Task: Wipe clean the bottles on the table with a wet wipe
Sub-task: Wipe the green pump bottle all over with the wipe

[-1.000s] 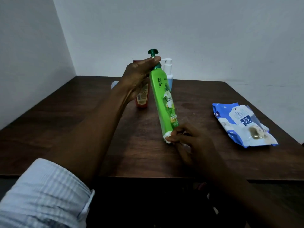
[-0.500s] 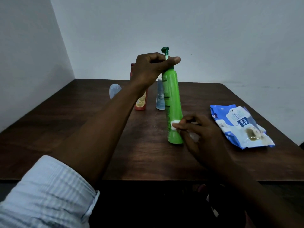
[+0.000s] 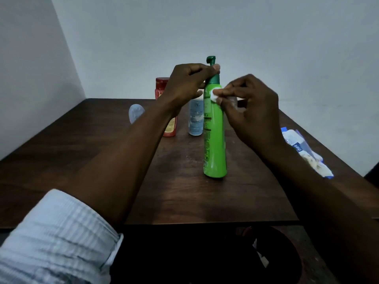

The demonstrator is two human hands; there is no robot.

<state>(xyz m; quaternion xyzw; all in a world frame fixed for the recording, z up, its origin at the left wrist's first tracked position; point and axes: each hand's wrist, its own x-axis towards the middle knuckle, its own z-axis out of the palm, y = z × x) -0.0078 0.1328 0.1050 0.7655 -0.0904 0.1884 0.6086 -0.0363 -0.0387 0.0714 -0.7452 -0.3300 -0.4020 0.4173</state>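
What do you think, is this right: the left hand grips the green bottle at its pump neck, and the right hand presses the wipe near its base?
Not the base: in the head view the right hand presses the wipe high on the green bottle, just under its collar. The left hand grips the pump neck.

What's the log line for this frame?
left hand: grips green bottle neck | right hand: pinches wipe on its shoulder | bottle upright on table
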